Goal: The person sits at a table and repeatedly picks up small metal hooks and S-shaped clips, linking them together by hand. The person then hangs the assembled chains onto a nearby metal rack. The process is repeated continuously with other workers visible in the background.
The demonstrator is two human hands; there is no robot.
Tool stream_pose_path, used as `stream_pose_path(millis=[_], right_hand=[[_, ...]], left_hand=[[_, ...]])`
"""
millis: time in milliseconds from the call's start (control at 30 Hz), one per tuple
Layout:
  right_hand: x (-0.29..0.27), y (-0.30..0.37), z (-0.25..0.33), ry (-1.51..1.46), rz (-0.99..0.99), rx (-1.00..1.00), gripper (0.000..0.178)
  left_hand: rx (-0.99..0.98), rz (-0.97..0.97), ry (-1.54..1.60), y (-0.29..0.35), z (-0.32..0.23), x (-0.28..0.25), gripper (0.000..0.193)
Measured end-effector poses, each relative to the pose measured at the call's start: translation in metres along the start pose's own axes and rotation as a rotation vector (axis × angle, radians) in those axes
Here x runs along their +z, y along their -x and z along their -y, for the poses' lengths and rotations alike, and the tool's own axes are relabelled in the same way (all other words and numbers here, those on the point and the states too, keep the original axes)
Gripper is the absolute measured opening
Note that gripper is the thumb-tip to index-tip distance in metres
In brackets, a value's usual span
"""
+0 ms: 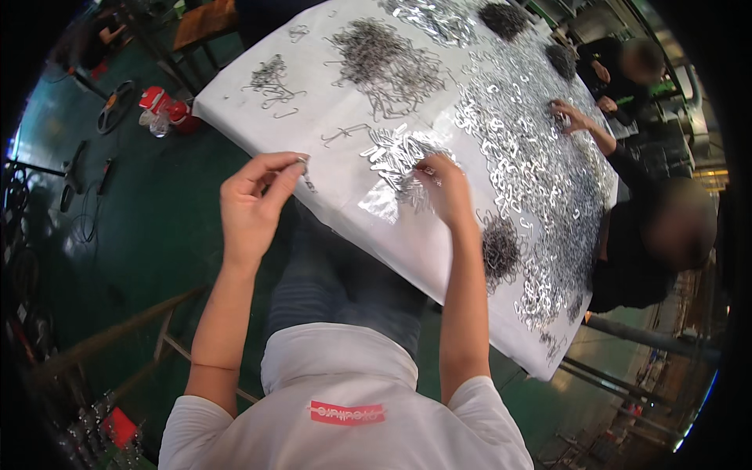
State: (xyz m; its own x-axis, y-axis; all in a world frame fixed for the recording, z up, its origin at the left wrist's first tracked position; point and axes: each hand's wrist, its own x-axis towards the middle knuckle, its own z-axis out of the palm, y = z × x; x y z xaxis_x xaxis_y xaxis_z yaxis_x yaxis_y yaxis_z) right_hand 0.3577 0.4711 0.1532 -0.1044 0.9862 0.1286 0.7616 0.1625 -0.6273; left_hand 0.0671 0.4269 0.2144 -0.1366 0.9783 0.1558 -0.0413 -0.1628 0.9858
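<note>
Over the near left edge of the table, my left hand (254,200) is closed, its thumb and forefinger pinching a small metal piece (302,163). Its exact kind is too small to make out. My right hand (446,188) reaches over a pile of shiny flat metal strips (395,153), with its curled fingertips at the pile's right side. It is slightly blurred, and whatever lies between those fingers is hidden. A few loose wire hooks (345,135) lie just beyond the strips.
Heaps of grey wire hooks (376,59) and a broad spread of shiny metal pieces (517,133) cover much of the white-covered table (251,133). Another dark hook heap (500,249) is right of my forearm. Two people work along the right side; one's hand (572,117) touches the spread.
</note>
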Motion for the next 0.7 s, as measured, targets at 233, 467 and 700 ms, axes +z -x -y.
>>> stream_pose_path(millis=[233, 467, 700], right_hand=[[0.089, -0.11, 0.057, 0.215, 0.3, -0.222, 0.009], [0.086, -0.093, 0.043, 0.166, 0.311, -0.21, 0.014], [0.053, -0.029, 0.039, -0.748, 0.312, 0.3, 0.011]], left_hand=[[0.045, 0.027, -0.135, 0.008, 0.0, 0.001, 0.012], [0.023, 0.07, -0.135, 0.021, 0.005, -0.001, 0.012], [0.019, 0.108, -0.155, 0.042, 0.011, 0.008, 0.012]])
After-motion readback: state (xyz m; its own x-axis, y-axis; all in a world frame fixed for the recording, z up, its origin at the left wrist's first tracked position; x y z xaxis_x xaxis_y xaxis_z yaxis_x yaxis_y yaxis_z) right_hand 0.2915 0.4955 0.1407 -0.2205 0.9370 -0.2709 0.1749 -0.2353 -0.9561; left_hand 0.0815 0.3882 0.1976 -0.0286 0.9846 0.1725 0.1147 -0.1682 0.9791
